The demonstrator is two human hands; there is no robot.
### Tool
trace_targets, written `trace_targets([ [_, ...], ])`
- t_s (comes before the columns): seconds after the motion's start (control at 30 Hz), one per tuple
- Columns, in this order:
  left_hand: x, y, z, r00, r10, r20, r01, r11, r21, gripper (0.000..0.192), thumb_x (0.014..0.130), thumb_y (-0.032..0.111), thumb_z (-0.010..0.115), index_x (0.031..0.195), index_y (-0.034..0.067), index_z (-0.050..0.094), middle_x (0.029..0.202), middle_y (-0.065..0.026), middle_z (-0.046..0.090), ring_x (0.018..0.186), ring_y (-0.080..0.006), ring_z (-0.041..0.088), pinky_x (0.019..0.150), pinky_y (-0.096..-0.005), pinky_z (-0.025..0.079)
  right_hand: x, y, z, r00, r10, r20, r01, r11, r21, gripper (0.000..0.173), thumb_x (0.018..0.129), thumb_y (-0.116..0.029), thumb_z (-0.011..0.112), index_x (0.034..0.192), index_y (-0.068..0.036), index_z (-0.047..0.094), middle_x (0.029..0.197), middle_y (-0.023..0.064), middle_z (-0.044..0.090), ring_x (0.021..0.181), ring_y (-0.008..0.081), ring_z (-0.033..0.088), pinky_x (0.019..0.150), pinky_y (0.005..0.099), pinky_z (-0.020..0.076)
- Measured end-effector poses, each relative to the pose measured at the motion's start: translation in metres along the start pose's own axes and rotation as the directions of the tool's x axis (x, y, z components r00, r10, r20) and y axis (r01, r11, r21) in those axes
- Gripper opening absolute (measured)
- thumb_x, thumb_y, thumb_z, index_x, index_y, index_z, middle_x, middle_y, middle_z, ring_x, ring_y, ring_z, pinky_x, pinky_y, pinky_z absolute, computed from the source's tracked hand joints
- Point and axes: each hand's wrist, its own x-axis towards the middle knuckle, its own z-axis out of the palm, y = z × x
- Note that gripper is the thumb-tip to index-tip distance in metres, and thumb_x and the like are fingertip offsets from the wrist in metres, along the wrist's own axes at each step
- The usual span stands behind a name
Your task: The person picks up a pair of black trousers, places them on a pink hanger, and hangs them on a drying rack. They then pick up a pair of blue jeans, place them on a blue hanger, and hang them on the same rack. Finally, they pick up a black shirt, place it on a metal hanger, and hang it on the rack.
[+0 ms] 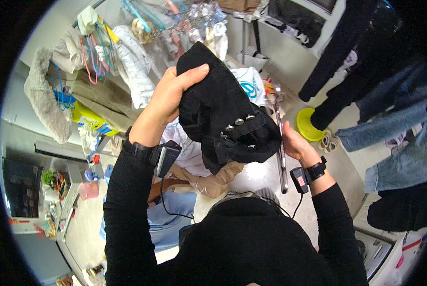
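My left hand (170, 93) grips a black denim-like garment (213, 89), its thumb lying over the cloth near the upper edge. The garment is bunched up and raised in front of me. A row of metal buttons (239, 122) shows on a flap at its lower part. My right hand (296, 143) is beside the garment's right edge, close to a shiny metal pole (281, 161). Its fingers are mostly hidden, so I cannot tell whether they hold the cloth or the pole. Both wrists carry strapped-on black devices with cables.
White and tan clothes (206, 178) are heaped below the garment. Clothes and hangers (92, 60) crowd the upper left. Jeans (389, 132) and dark trousers hang at right, above a yellow-green stool (310, 125) and shoes (329, 142). A white printed bag (251, 84) stands behind.
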Motion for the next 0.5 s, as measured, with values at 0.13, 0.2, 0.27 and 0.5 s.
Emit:
trace_targets([
  [0.13, 0.015, 0.009, 0.031, 0.998, -0.002, 0.059, -0.011, 0.977, 0.214, 0.035, 0.079, 0.028, 0.068, 0.095, -0.003, 0.063, 0.087, -0.0056, 0.065, 0.074, -0.0128, 0.062, 0.067, -0.0249, 0.049, -0.037, -0.033, 0.003, 0.957, -0.125, -0.261, -0.056, 0.806, -0.590, 0.031, 0.078, -0.009, 0.065, 0.107, -0.001, 0.059, 0.099, 0.0039, 0.062, 0.089, 0.0122, 0.056, 0.082, 0.0260, 0.0445],
  [0.2, 0.022, 0.019, 0.040, 0.995, -0.022, 0.100, -0.020, 0.917, 0.398, 0.042, 0.077, 0.033, 0.071, 0.097, -0.003, 0.063, 0.088, -0.0048, 0.065, 0.075, -0.0121, 0.061, 0.071, -0.0245, 0.047, -0.065, -0.066, -0.004, 0.862, -0.352, -0.364, 0.007, 0.726, -0.687, 0.028, 0.077, -0.004, 0.061, 0.105, -0.002, 0.060, 0.092, 0.0032, 0.062, 0.080, 0.0120, 0.057, 0.074, 0.0242, 0.0459],
  [0.27, 0.029, 0.030, 0.048, 0.980, -0.004, 0.198, -0.097, 0.864, 0.495, 0.038, 0.078, 0.030, 0.070, 0.100, 0.000, 0.063, 0.092, -0.0037, 0.065, 0.082, -0.0104, 0.059, 0.076, -0.0242, 0.045, -0.111, -0.111, -0.011, 0.708, -0.505, -0.494, 0.101, 0.764, -0.637, 0.028, 0.077, -0.003, 0.059, 0.106, -0.003, 0.060, 0.083, 0.0018, 0.060, 0.068, 0.0124, 0.054, 0.063, 0.0235, 0.0454],
  [0.5, 0.045, 0.039, 0.140, 0.827, 0.381, 0.414, -0.563, 0.534, 0.631, 0.033, 0.080, 0.026, 0.066, 0.102, 0.003, 0.059, 0.088, -0.0036, 0.064, 0.081, -0.0093, 0.057, 0.074, -0.0245, 0.044, -0.242, -0.193, 0.010, 0.427, -0.737, -0.524, -0.141, 0.518, -0.844, 0.023, 0.091, -0.021, 0.050, 0.108, -0.006, 0.055, 0.077, 0.0004, 0.054, 0.056, 0.0101, 0.050, 0.040, 0.0247, 0.0454],
])
